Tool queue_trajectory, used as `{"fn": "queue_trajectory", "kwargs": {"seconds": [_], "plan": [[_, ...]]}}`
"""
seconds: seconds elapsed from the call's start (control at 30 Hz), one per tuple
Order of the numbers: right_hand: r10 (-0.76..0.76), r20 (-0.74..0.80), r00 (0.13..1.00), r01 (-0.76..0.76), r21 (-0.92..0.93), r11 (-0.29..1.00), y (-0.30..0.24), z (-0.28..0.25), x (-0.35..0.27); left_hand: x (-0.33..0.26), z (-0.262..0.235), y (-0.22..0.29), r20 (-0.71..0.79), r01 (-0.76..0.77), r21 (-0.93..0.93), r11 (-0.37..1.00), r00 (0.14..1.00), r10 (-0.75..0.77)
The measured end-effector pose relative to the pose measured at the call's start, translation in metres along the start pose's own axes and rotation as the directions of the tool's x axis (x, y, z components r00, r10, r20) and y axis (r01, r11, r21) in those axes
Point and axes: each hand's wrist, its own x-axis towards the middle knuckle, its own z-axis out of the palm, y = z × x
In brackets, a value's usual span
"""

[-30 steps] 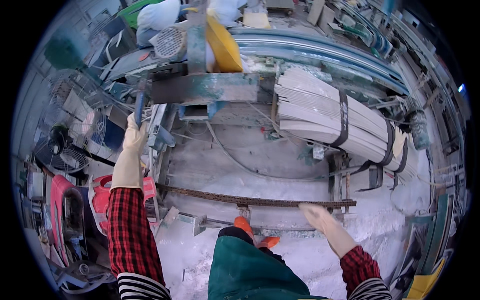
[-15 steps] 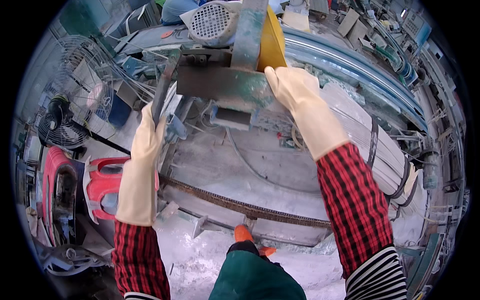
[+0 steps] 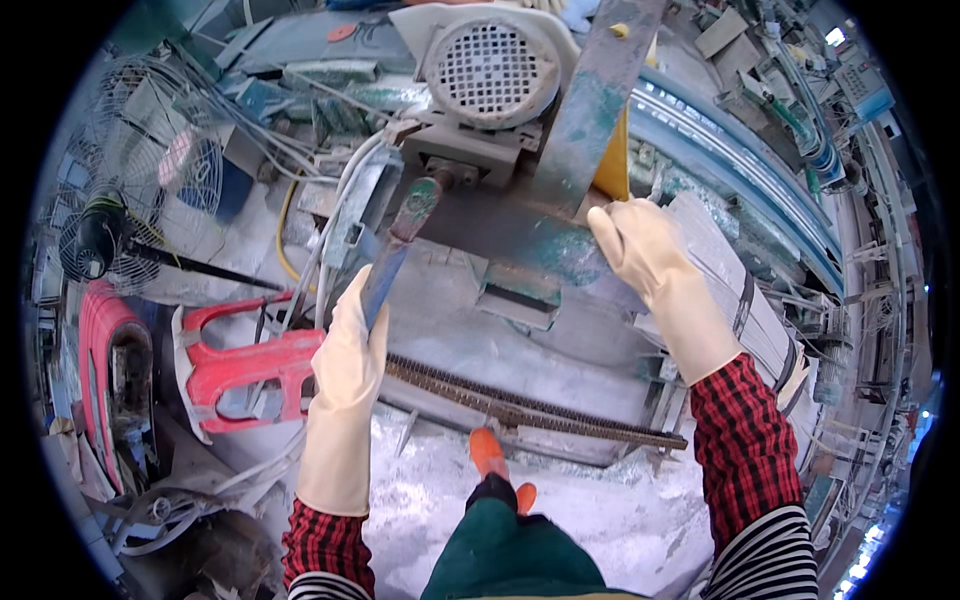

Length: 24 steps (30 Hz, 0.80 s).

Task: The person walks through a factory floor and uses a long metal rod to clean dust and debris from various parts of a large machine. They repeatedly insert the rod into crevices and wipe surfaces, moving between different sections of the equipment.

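Note:
My left hand (image 3: 347, 385), in a cream rubber glove, is wrapped round the lower end of a worn blue and green metal lever (image 3: 400, 240). The lever slants up to a pivot on a machine carriage (image 3: 470, 235). At the carriage's right edge my gloved right hand (image 3: 650, 255) is closed over the metal, its thumb on the near left side and its fingertips partly hidden. Just beyond that hand stands a yellow guard plate (image 3: 615, 165). A round motor with a grille cover (image 3: 492, 75) sits on top, beside a green-smeared upright beam (image 3: 600, 100).
A toothed rack (image 3: 520, 408) crosses before my orange boots (image 3: 487, 452). To the left are a red plastic stool (image 3: 245, 370) and a standing wire fan (image 3: 135, 190). Strapped pale strips (image 3: 715, 255) lie to the right, with blue rails (image 3: 740, 140) behind. Cables hang by the lever.
The carriage, motor and lever appear further right and nearer, and the lever leans more to the right. Both hands have come lower and to the right with them. The view has shifted somewhat.

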Motion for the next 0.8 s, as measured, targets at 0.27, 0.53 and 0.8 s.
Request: {"fn": "queue_trajectory", "kwargs": {"seconds": [0.27,0.53,0.8], "plan": [[-0.262,-0.157,0.952,0.235,-0.173,0.957,-0.006,0.001,-0.008,-0.006,0.001,-0.003,-0.035,-0.021,0.002,1.0,0.999,0.022],[-0.157,-0.096,0.983,0.152,-0.054,0.987,-0.007,-0.012,-0.005,-0.005,-0.001,0.009,-0.025,0.047,-0.022,0.999,0.999,-0.048],[-0.047,-0.049,0.998,0.05,0.06,0.997,-0.002,-0.011,-0.002,-0.013,0.006,-0.007,0.074,0.266,-0.077,0.961,0.963,-0.26]]}}
